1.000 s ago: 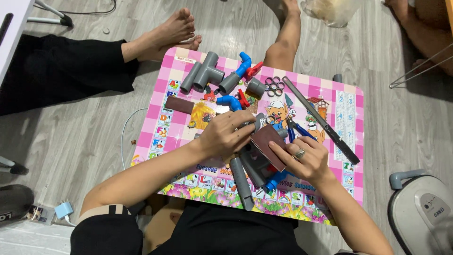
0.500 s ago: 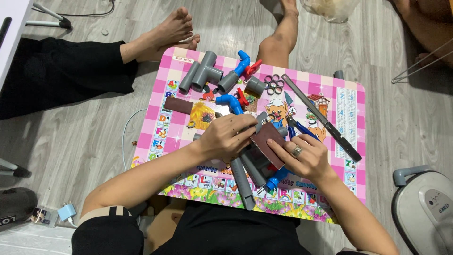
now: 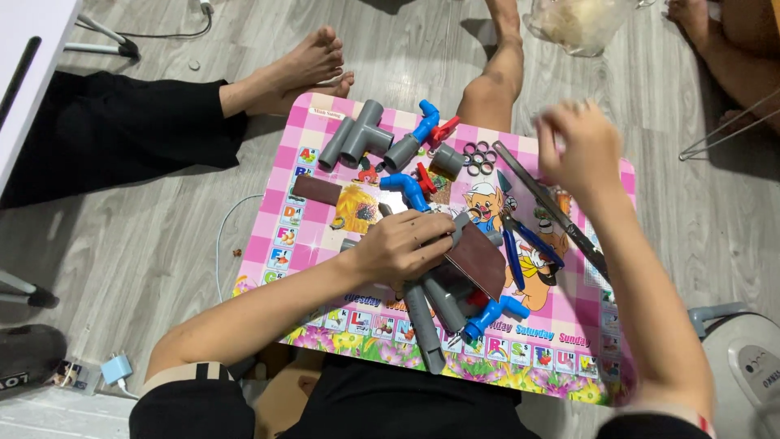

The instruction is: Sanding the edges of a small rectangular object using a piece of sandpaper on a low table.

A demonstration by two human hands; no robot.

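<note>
My left hand [image 3: 402, 244] rests on the pink picture table [image 3: 601, 325] and grips a grey pipe fitting [image 3: 461, 230], with a brown sheet of sandpaper [image 3: 481, 262] lying against it. Two grey pipes [image 3: 422, 325] and a blue fitting [image 3: 490, 313] stick out below that hand towards me. My right hand [image 3: 581, 150] is lifted above the table's far right side, blurred, with its fingers curled. Whether it holds anything is hidden. Beneath it lie a long dark saw blade [image 3: 561, 215] and blue-handled pliers [image 3: 520, 244].
Grey tee fittings [image 3: 357, 138], a blue elbow [image 3: 406, 189], a blue valve with a red handle [image 3: 431, 126], several grey rings [image 3: 479, 157] and a brown block [image 3: 317, 191] lie on the table's far half. Another person's feet [image 3: 301, 69] and leg [image 3: 504, 57] border it. A white appliance [image 3: 747, 366] stands at the right.
My right hand has left the sandpaper and pipe and risen up to the far right. My left hand keeps its grip on the fitting.
</note>
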